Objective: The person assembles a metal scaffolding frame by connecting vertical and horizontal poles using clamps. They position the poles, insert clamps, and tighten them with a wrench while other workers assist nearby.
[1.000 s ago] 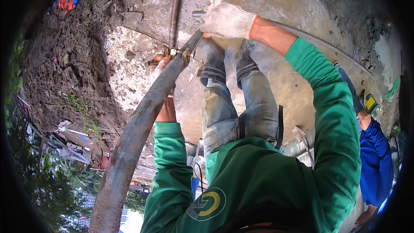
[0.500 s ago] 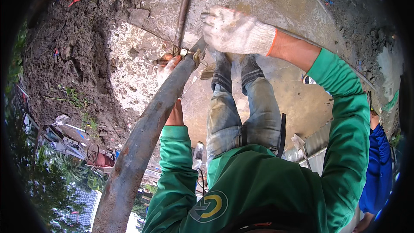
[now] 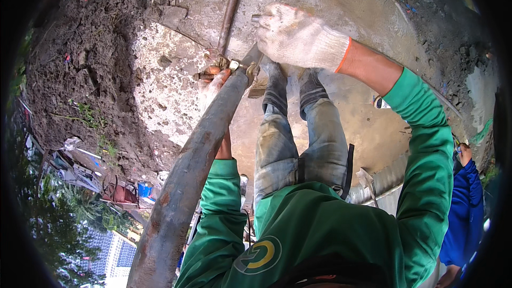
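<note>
Pole [image 3: 194, 155]: long axis is slanting from lower left to upper centre | left hand [image 3: 212, 88], nearer, is sitting partly behind it beside clamp [image 3: 250, 72]; grip cannot be told | right hand [image 3: 296, 33] is gripping grey bar [image 3: 256, 18], upper centre

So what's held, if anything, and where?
Left hand: seems to hold the clamp by the nut, near the end of the pole; grip partly hidden. Right hand: curled, a pipe end showing beyond it; can't tell if that's held.
</note>
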Demonstrator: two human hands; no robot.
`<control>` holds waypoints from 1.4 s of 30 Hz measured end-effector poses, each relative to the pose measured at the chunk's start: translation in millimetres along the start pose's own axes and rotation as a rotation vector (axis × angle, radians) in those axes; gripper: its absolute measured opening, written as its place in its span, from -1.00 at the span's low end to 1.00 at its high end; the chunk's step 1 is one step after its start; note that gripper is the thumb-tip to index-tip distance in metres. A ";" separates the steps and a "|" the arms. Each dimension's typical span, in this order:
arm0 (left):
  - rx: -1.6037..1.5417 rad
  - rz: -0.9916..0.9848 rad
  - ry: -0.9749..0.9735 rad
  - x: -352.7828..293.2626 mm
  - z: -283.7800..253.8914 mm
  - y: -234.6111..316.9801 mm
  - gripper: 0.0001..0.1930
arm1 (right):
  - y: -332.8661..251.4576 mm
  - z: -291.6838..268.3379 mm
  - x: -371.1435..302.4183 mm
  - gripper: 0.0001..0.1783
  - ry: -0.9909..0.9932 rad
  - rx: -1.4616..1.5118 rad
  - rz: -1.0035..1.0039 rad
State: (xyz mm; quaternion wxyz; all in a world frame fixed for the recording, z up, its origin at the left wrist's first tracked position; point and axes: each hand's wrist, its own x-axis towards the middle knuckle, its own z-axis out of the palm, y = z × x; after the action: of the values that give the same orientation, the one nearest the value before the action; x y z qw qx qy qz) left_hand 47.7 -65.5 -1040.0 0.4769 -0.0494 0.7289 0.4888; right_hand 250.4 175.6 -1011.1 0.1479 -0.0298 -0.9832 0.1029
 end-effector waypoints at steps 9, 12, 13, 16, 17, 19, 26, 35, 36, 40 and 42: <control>0.085 0.050 0.058 -0.5 -6.1 -5.5 -0.86 | -44.5 175.0 -67.6 -0.42 -0.107 0.919 0.517; 0.181 0.036 0.045 6.0 -24.7 -16.4 -0.85 | -169.6 210.3 -57.3 -0.15 0.230 1.326 0.949; 0.138 -0.016 0.062 8.5 -29.4 -21.1 -0.86 | -214.5 203.5 -44.8 -0.19 0.325 1.587 1.217; 0.066 0.020 -0.001 17.2 -33.5 -27.7 -0.86 | -301.3 126.0 -10.7 -0.48 0.301 1.739 1.475; 0.070 -0.020 -0.010 18.3 -30.5 -26.5 -0.84 | -312.3 89.0 0.8 -0.47 0.197 1.688 1.498; 0.155 -0.196 0.084 15.2 -19.2 -18.7 -0.82 | -309.1 18.3 15.1 -0.42 0.235 1.808 1.546; -0.051 -0.018 -0.060 -29.3 27.5 21.8 -0.78 | -233.4 -81.3 35.7 -0.61 -0.084 0.991 1.225; 0.336 -0.071 -0.010 -21.0 18.9 17.0 -0.48 | -121.9 -81.4 36.9 -0.62 0.225 0.326 1.021; 0.312 -0.090 -0.011 -18.5 18.2 16.7 -0.49 | -109.5 -70.9 37.9 -0.60 0.299 0.318 1.030; 0.260 -0.165 0.008 -10.7 18.1 23.6 -0.53 | -35.8 0.3 32.9 -0.57 0.654 0.353 1.101; 0.265 -0.211 0.038 -9.6 19.8 28.0 -0.55 | 6.4 54.0 20.5 -0.67 0.642 0.497 1.271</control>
State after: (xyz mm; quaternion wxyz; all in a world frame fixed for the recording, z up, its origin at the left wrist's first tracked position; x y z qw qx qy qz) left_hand 50.6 -39.7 -1015.6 0.5142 -0.0714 0.7866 0.3344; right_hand 215.0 173.2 -1057.1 0.3415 -0.5854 -0.6333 0.3737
